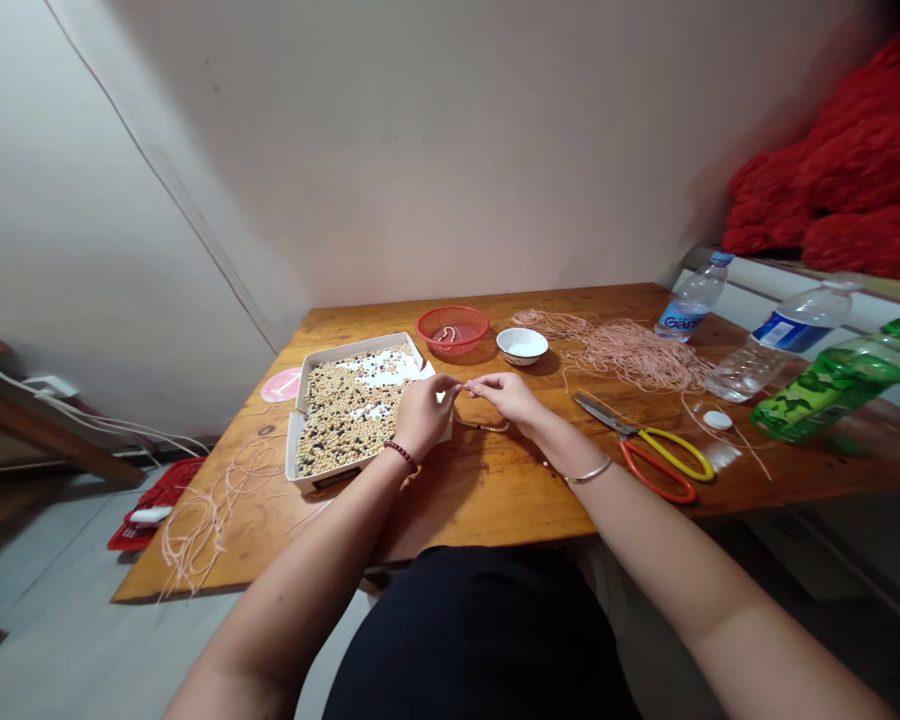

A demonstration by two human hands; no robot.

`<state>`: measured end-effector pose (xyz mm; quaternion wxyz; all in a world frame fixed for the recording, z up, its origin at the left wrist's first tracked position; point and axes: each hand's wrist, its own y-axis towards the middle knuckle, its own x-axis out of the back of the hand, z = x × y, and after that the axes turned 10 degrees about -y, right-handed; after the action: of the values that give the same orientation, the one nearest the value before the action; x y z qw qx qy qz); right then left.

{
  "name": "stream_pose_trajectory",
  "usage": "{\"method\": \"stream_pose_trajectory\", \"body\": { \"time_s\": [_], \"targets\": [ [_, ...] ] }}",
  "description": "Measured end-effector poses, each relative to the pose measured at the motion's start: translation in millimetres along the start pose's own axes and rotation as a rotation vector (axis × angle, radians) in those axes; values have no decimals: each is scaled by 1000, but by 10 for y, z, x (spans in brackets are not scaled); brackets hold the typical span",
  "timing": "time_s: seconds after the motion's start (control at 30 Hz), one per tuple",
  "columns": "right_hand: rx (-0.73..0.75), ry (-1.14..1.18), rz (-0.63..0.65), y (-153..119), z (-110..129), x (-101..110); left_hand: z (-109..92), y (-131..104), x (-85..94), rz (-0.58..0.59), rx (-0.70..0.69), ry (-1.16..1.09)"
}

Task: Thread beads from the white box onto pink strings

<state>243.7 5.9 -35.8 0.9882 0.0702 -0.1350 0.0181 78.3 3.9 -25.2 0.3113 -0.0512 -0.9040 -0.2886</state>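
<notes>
Your left grip (422, 408) and right grip (511, 396) look pinched on the ends of the beaded strand (484, 428), which loops just below them. Expect it light, limp, its cord thin and slippery; pinch close to the tips.

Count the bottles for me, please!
3, at the right of the table: a blue-capped bottle at the back, a larger clear bottle in the middle, a green bottle nearest.

The wooden table (457, 490) looks glossy, the box (294, 446) at nine o'clock matt card, the green bottle (832, 385) at three smooth plastic.
</notes>
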Motion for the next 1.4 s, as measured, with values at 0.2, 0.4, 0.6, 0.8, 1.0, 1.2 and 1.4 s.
{"method": "stream_pose_trajectory", "body": {
  "time_s": [0.2, 0.4, 0.6, 0.8, 1.0, 1.2, 1.4],
  "targets": [
    [43, -124, -57, 150, -252, -55, -32, -27, -7, 28, -78, 270],
    [-50, 1, -173, 301, -394, -101, -292, -135, -132, 261, -336, 191],
    [-49, -46, -196, 366, -437, -81, -631, -435, -419, 688, -387, -118],
    [-48, -35, -194, 362, -424, -65, -707, -532, -683, 701, -398, -140],
    [-80, -10, -159, 344, -384, -54, -664, -483, -627, 720, -496, -63],
    [-120, 70, -123, 336, -374, -38, -363, -97, 24, 96, -180, 460],
    [-125, 95, -92, 258, -259, -14, 65, 146, 292, 64, -11, 448]
  ]
}}
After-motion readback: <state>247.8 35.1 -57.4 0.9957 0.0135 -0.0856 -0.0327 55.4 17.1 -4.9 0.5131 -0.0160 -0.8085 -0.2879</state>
